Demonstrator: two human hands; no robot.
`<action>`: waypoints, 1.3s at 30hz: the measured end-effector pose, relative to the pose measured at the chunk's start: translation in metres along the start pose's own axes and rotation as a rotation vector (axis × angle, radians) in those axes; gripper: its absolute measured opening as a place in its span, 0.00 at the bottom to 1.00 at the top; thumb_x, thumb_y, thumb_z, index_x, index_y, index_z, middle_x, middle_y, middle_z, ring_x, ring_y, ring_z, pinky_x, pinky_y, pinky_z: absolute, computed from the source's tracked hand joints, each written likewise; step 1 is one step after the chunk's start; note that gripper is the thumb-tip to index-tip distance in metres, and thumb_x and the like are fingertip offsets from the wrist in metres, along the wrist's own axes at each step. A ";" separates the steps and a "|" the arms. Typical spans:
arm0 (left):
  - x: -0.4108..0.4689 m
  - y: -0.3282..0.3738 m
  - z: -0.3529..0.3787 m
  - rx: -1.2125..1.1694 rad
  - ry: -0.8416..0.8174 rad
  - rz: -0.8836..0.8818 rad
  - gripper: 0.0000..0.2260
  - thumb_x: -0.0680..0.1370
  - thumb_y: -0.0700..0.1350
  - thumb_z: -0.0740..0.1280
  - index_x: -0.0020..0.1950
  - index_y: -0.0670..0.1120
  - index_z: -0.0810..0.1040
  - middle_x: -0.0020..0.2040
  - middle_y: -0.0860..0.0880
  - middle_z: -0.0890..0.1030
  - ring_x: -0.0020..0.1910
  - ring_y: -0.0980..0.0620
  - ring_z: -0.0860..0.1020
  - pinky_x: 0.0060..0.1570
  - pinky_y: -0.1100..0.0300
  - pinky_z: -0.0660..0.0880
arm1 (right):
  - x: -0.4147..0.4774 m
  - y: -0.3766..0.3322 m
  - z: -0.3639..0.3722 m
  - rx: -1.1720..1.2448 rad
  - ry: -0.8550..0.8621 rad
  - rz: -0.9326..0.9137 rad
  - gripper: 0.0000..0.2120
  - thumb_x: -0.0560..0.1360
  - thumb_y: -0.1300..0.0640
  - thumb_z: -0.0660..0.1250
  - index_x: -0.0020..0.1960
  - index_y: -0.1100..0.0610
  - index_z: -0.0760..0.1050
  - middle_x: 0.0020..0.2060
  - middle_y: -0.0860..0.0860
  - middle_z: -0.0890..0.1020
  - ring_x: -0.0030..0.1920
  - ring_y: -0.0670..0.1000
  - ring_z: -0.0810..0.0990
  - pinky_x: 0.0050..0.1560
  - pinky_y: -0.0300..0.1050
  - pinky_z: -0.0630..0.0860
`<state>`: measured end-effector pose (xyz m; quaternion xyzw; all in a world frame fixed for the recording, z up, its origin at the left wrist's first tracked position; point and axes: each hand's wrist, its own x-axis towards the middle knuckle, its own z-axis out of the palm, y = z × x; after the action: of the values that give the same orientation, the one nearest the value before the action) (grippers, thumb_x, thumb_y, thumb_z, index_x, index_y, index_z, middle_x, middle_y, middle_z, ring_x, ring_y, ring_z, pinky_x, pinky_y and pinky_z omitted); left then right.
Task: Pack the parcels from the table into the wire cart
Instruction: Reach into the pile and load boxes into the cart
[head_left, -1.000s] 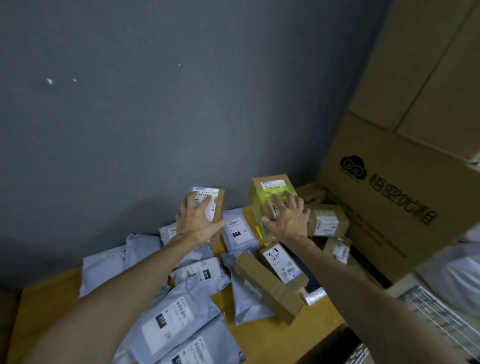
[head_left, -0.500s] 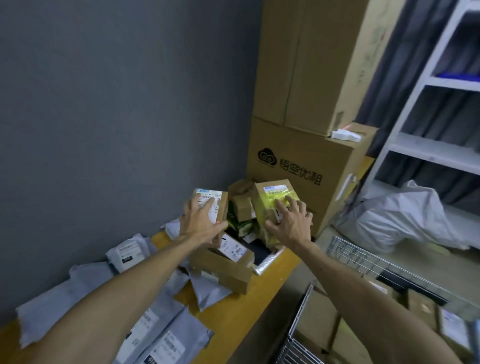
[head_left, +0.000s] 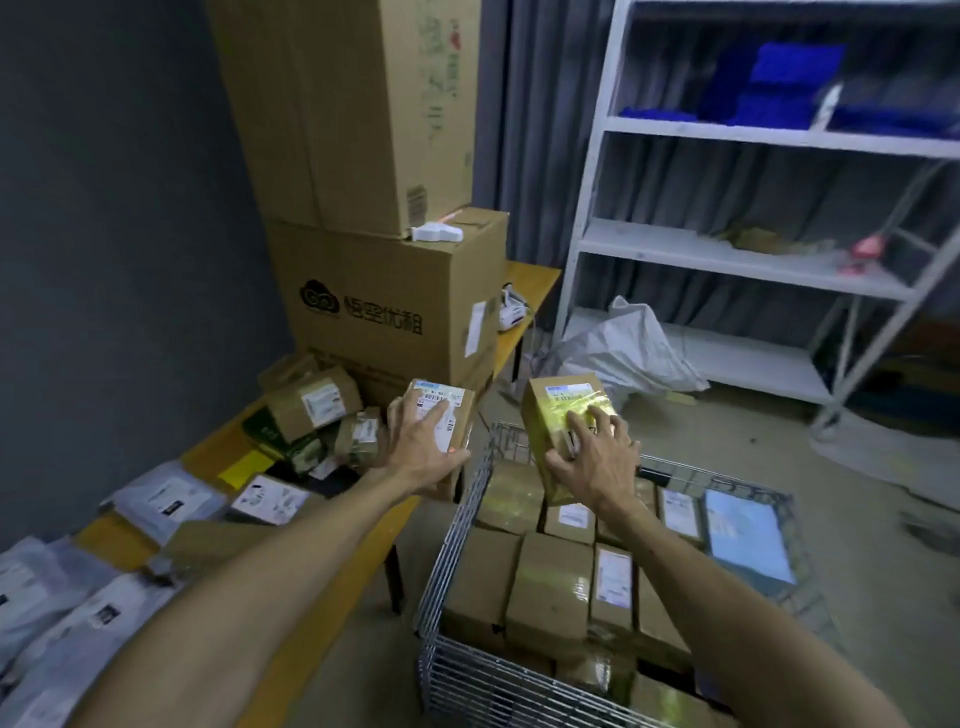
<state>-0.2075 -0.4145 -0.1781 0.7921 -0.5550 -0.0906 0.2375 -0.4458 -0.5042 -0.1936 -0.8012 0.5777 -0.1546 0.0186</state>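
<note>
Table (head_left: 205, 449) beside wire cart (head_left: 457, 545); left hand (head_left: 423, 447) tight round brown box (head_left: 444, 402), right hand (head_left: 597, 462) tight round taped box (head_left: 561, 410)

The left hand (head_left: 423, 452) covers the lower half of the small brown cardboard box with a white label (head_left: 441, 397), and the right hand (head_left: 592, 460) hides part of the brown box wrapped in yellow tape (head_left: 556, 415). The silver wire cart (head_left: 457, 530) runs off the bottom edge, its near right side lost behind the right forearm, and the labels on the brown cardboard parcels (head_left: 550, 587) in it are too small to read. The grey plastic mailer bags (head_left: 67, 629) are cut by the left edge, and the blue things (head_left: 779, 78) on the white metal shelving (head_left: 727, 260) are too blurred to name.
</note>
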 end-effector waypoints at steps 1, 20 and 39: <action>0.002 0.014 0.010 -0.006 -0.010 0.013 0.42 0.62 0.65 0.64 0.75 0.51 0.68 0.77 0.46 0.55 0.74 0.44 0.52 0.73 0.49 0.59 | -0.003 0.021 -0.002 -0.007 0.000 0.024 0.32 0.71 0.36 0.62 0.72 0.46 0.66 0.74 0.53 0.65 0.70 0.59 0.62 0.62 0.59 0.67; 0.088 0.101 0.134 0.099 -0.226 0.151 0.39 0.70 0.63 0.69 0.78 0.54 0.61 0.79 0.48 0.50 0.76 0.44 0.49 0.70 0.43 0.60 | 0.015 0.178 0.034 -0.020 -0.093 0.336 0.29 0.72 0.37 0.64 0.70 0.47 0.68 0.75 0.53 0.63 0.72 0.58 0.61 0.63 0.64 0.67; 0.234 0.058 0.272 0.042 -0.445 0.147 0.41 0.72 0.63 0.70 0.79 0.53 0.57 0.80 0.47 0.46 0.78 0.42 0.43 0.75 0.40 0.53 | 0.137 0.169 0.151 -0.034 -0.288 0.455 0.30 0.73 0.39 0.63 0.71 0.49 0.64 0.76 0.55 0.59 0.74 0.60 0.59 0.66 0.65 0.63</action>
<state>-0.2805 -0.7209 -0.3597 0.7147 -0.6518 -0.2338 0.0987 -0.5211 -0.7106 -0.3418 -0.6648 0.7367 -0.0214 0.1215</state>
